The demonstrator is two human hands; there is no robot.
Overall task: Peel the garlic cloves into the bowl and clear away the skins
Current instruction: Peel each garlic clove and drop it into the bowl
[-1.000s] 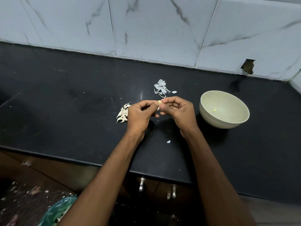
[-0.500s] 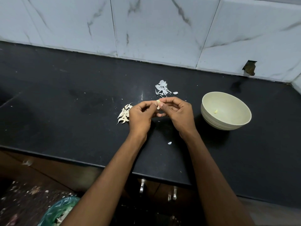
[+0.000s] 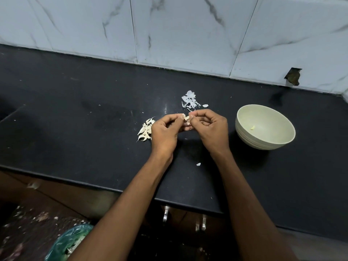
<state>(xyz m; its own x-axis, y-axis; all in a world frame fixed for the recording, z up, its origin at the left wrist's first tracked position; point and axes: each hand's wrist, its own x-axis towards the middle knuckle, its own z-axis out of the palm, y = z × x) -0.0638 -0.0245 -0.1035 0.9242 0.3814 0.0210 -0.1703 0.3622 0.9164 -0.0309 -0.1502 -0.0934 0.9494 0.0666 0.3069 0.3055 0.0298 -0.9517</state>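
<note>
Left hand & right hand both pinching 1 garlic clove; skins at 12, bowl at 3, unpeeled cloves at 9.

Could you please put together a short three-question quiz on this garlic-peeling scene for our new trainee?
1. True or false: the bowl holds a heap of peeled cloves.
2. Which thing lies nearest the wall? A) the pile of unpeeled cloves B) the heap of skins C) the lone scrap of skin
3. Fill in: the left hand and the right hand together pinch one ____.

Key:
1. False: only one small pale piece shows inside it.
2. B: the skins lie beyond the hands, toward the tiles.
3. Garlic clove, held between the fingertips above the counter.
</note>
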